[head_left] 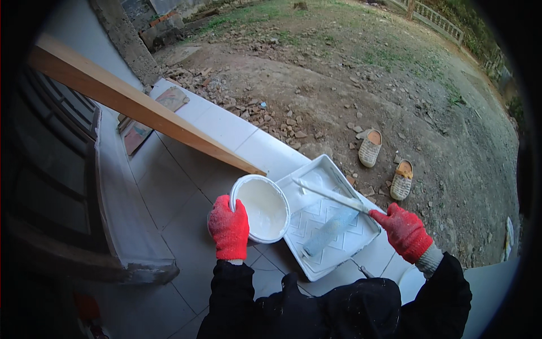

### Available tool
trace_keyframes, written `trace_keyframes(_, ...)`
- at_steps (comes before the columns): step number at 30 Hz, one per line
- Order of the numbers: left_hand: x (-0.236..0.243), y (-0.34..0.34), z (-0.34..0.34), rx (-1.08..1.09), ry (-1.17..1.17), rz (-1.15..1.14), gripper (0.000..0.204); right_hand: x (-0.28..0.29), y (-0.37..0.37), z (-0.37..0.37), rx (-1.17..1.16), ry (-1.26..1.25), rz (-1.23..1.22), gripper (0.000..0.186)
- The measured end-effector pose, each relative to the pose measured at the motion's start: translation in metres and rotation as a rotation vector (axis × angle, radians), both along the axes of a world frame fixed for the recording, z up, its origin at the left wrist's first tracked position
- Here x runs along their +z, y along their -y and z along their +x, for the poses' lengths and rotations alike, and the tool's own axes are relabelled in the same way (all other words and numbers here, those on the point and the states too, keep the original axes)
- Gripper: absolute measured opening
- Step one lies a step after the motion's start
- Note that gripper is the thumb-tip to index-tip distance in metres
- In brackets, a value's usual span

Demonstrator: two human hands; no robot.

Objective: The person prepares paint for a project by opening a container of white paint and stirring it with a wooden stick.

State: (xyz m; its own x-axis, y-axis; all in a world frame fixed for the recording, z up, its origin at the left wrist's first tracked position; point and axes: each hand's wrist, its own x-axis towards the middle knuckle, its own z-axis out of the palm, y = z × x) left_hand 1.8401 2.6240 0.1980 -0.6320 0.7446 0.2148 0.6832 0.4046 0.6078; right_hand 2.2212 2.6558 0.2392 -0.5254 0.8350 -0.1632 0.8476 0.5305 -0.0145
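Observation:
My left hand [228, 229], in a red glove, grips the left side of a white bucket [262, 209] of white paint, tilted beside a paint tray. My right hand [403, 231], also red-gloved, holds a long paint-coated stick [333, 195] reaching over the white tray [299, 248], its far end near a pool of paint. A pale blue-grey roller [330, 231] lies on the tray's ridged surface, with a metal handle [364, 271] sticking out at the near edge.
A wooden beam [141, 113] slants across the white tiled floor [180, 198] beside a dark window frame [62, 164]. Flat boards [152, 118] lie behind it. Beyond the ledge are rubble, dirt ground and two woven slip-on shoes [370, 150].

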Motion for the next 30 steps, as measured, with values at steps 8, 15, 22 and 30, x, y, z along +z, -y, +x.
trace_keyframes(8, 0.120, 0.072, 0.028, 0.006, -0.026, 0.035, 0.022, 0.121, 0.074, 0.039, 0.040, -0.025, -0.122, 0.048)
trace_keyframes(15, 0.147, 0.093, 0.045, 0.026, -0.026, 0.000, 0.023, 0.153, 0.100, 0.053, 0.026, -0.035, -0.067, 0.044)
trace_keyframes(22, 0.143, 0.103, 0.051, 0.033, -0.002, -0.015, 0.024, 0.148, 0.110, 0.065, 0.036, -0.012, -0.134, 0.044)
trace_keyframes(30, 0.114, 0.066, 0.041, 0.009, -0.055, 0.004, 0.022, 0.113, 0.070, 0.056, -0.006, -0.009, -0.125, 0.039)
